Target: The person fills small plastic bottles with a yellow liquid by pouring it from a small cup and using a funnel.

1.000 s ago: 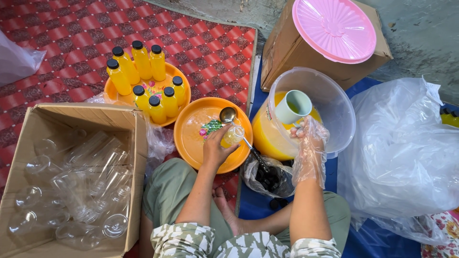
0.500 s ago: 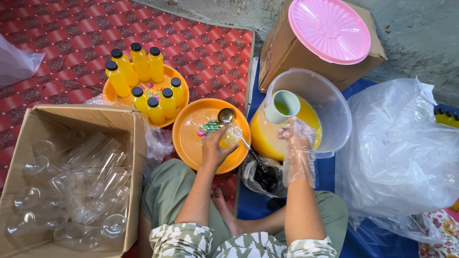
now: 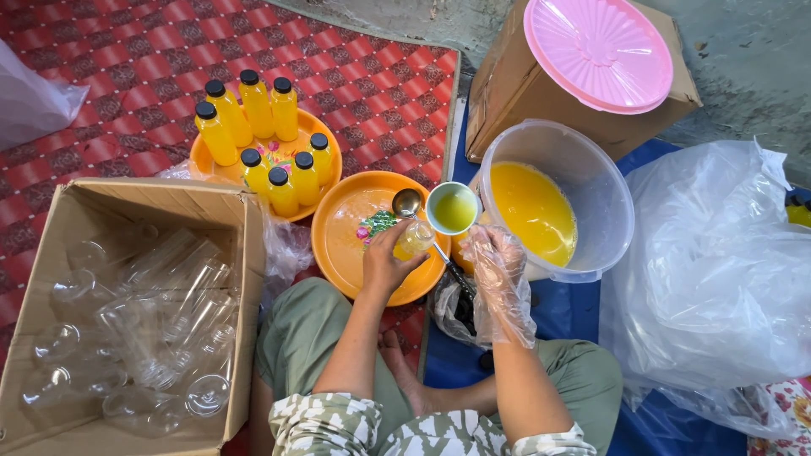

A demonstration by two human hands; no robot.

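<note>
Since the earlier frame the cup [image 3: 454, 209] has swung from over the tub [image 3: 591, 181] to the bottle mouth, yellow juice inside. Cardboard box [image 3: 241, 253]: empty clear bottles. Far tray [image 3: 325, 148]: seven capped full ones. Left hand [image 3: 384, 263] clamped on bottle [image 3: 415, 239], over near tray [image 3: 338, 253]. Gloved right hand [image 3: 498, 270] closed on the cup's handle. Pour slowly, keep the bottle upright.

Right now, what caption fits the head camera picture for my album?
Left hand steadies a small bottle on an orange tray while the gloved right hand tips a cup of yellow juice.
</note>
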